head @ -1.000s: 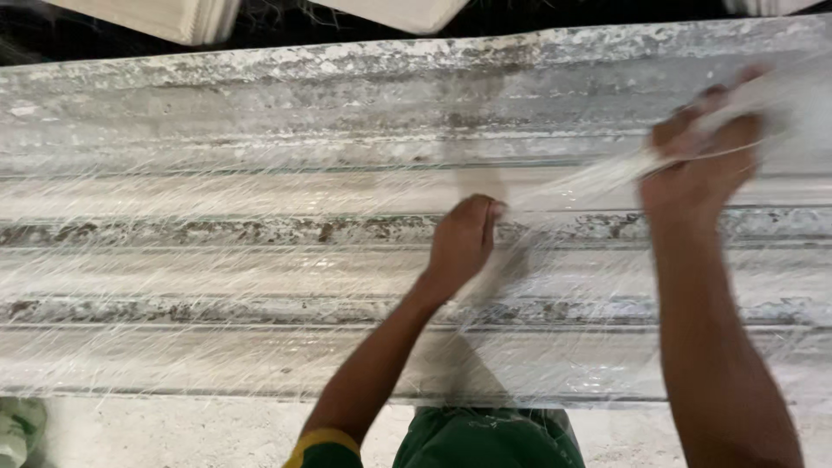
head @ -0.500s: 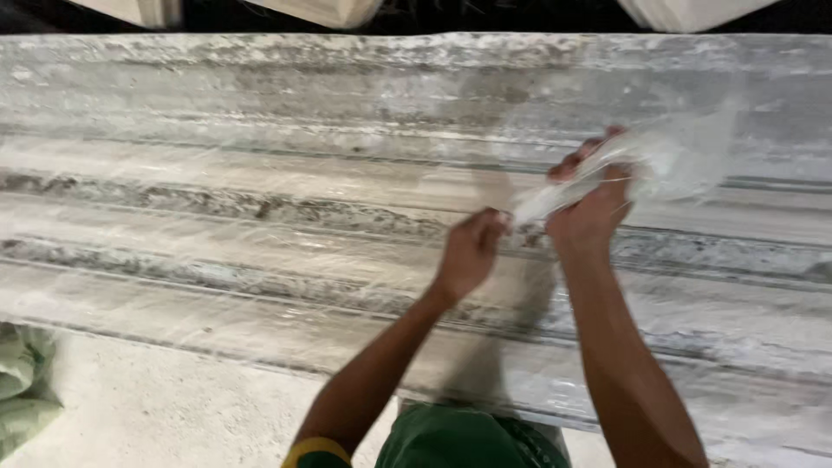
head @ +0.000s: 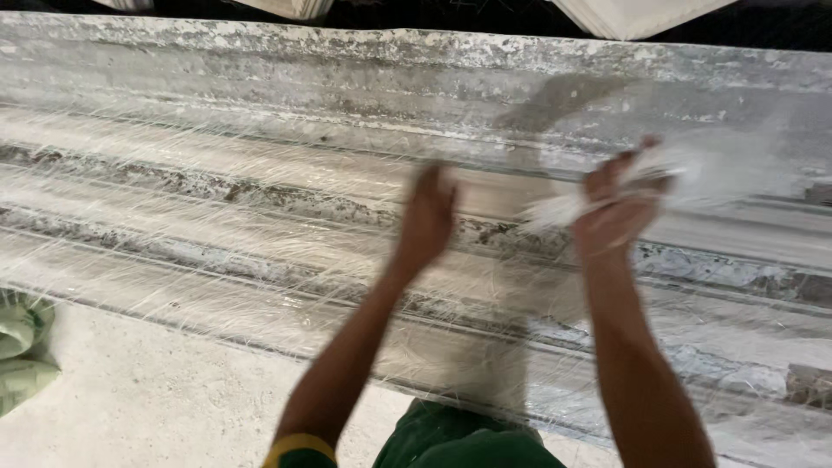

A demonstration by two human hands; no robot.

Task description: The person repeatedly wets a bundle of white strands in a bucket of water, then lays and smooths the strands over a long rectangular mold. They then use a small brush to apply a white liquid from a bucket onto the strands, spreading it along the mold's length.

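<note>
A bundle of white glass-like fibres sits up in the right hand, raised just above the long ribbed slab and over toward its right side. No real containers here, only a couple of pale green sacks slumped on the floor at the far left, and what is in them is hidden.

The slab itself runs right across the view, grey and white, moulded in long ridges and grooves, crusted and flaking along the far edge. Fine loose strands lie scattered all over it, criss-crossing the ridges. In front of it is a pale, dusty floor; behind it the room drops into darkness, with pale sheet edges poking in at the top.

Now the hands. Right hand's fingers are curled and clamped on the fibre bundle, the white strands fanning out to both sides of the grip. Left hand is up over the middle of the slab, blurred; its fingers look drawn loosely together with nothing in them, though the blur makes that hard to call. A green garment shows at the bottom edge.
</note>
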